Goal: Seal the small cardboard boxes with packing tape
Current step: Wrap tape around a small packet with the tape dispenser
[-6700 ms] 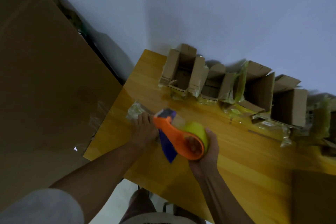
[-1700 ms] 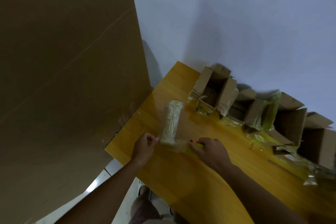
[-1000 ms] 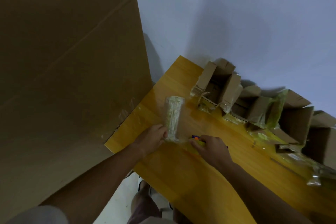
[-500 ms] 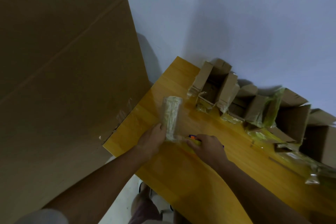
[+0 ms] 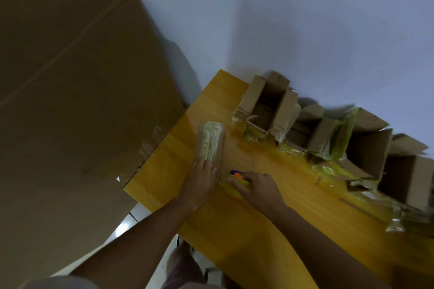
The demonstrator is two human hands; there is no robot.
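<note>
A small taped-over cardboard box (image 5: pixel 210 142) lies flat on the wooden counter (image 5: pixel 234 230), near the counter's 10 o'clock corner. The left hand (image 5: pixel 199 183) rests on the box's near end at 6 o'clock, its fingers laid fairly straight over the tape. Just beside it, at 3 o'clock, the right hand (image 5: pixel 257 186) curls its fingers round a tape dispenser (image 5: pixel 237 177), of which only orange, blue and yellow bits show. Open cardboard boxes (image 5: pixel 265 110) stand in a row from 1 to 3 o'clock along the wall. A large cardboard sheet (image 5: pixel 70 101) leans at 9 o'clock.
</note>
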